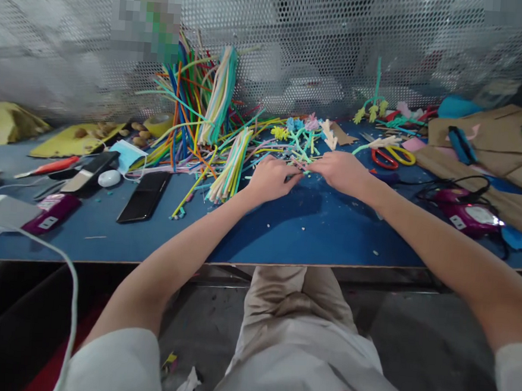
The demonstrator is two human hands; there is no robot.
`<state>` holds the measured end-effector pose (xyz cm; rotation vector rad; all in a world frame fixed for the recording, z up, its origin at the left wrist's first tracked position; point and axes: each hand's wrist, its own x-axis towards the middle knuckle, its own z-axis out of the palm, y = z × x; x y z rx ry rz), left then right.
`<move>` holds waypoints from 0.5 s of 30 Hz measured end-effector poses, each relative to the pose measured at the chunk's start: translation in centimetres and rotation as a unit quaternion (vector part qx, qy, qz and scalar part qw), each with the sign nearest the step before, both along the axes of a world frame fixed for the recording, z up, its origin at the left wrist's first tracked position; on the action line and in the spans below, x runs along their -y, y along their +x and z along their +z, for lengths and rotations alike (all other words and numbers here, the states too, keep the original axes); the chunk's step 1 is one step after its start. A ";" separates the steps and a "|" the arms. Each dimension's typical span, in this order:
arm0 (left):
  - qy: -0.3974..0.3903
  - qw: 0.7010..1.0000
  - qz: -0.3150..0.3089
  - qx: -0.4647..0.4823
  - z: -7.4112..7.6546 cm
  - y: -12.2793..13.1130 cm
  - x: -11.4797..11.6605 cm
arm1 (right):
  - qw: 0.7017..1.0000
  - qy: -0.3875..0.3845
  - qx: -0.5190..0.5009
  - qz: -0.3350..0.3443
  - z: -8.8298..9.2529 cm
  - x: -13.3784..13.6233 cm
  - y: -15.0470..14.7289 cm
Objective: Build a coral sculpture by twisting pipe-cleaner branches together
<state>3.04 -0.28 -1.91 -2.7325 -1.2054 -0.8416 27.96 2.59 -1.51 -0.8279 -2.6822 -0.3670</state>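
In the head view, a person's two hands meet over the blue table (258, 237). The left hand (272, 178) and right hand (340, 172) have bent fingers, tips nearly together; whatever lies between them is too small to make out from here, so I can't tell whether either is grasping anything. Just beyond, on the far side, lies a cluster of green stems (300, 141) with small fuzzy flowers (311, 122), and a cream sprig (329, 136) shows right behind the right hand, touching it or not I can't say. A loose bundle (231, 168) lies just left of the left hand; scissors (392, 156) lie farther right. The step looks to me like fine fingertip shaping. The next move, I'd judge, calls for a light, steady pinch, clear of those flowers.
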 end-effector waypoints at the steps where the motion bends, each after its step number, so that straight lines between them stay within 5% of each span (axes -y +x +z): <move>1: -0.043 0.999 -0.012 0.027 0.3 0.0 0.2 | 1.000 0.005 -0.008 0.013 0.1 0.0 0.1; 7: -0.220 0.956 -0.096 0.166 1.3 0.2 0.7 | 0.997 0.016 -0.061 0.051 1.2 0.6 0.9; 11: -0.174 0.964 -0.082 0.182 0.9 0.4 0.7 | 0.995 0.023 -0.081 0.050 1.4 1.0 0.6; 15: -0.077 0.986 -0.003 0.146 0.5 0.7 1.2 | 0.994 0.048 -0.087 0.039 1.1 1.8 -0.6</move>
